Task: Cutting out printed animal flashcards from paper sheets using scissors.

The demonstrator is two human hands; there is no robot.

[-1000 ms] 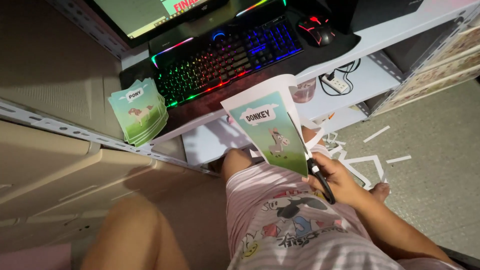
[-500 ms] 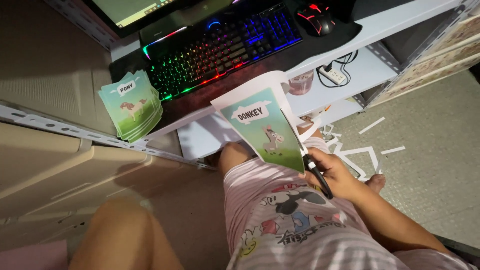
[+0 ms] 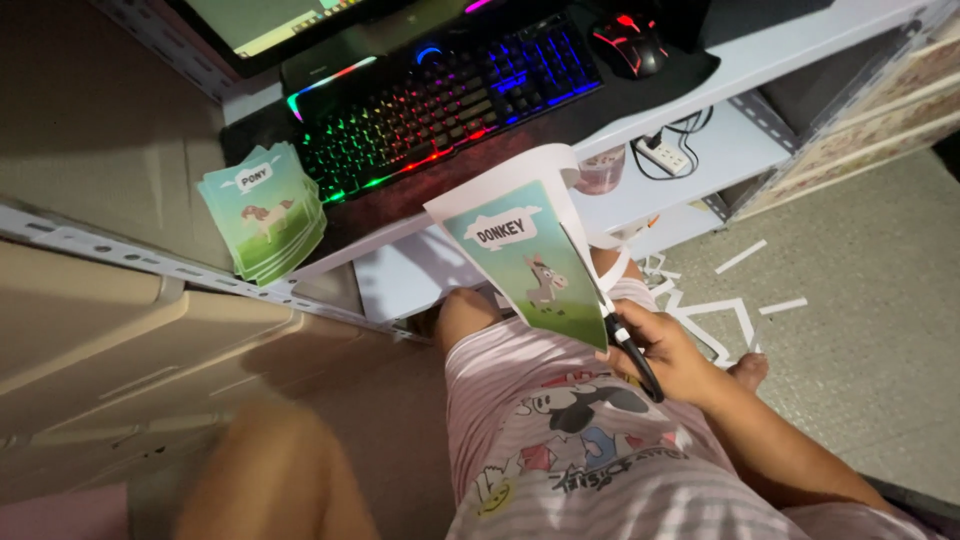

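My right hand (image 3: 668, 352) grips black-handled scissors (image 3: 634, 362), with the blades at the right edge of a printed sheet (image 3: 520, 262). The sheet shows a cartoon donkey on green and blue with a white margin, and it is held up over my lap. My left hand (image 3: 465, 310) reaches under the sheet's lower left side and holds it; the paper hides its fingers. A cut white strip curls off the sheet's top right. A stack of similar cut animal cards (image 3: 265, 210) lies on the desk edge to the left.
A rainbow-lit keyboard (image 3: 450, 95), a mouse (image 3: 630, 45) and a monitor (image 3: 280, 20) sit on the desk above. A lower shelf holds a power strip (image 3: 665, 155) and a small cup (image 3: 600, 170). White paper offcuts (image 3: 725, 305) litter the floor to my right.
The view has drifted a little. The sheet has tilted slightly while the scissors stay at its right edge. Both hands keep the same hold.
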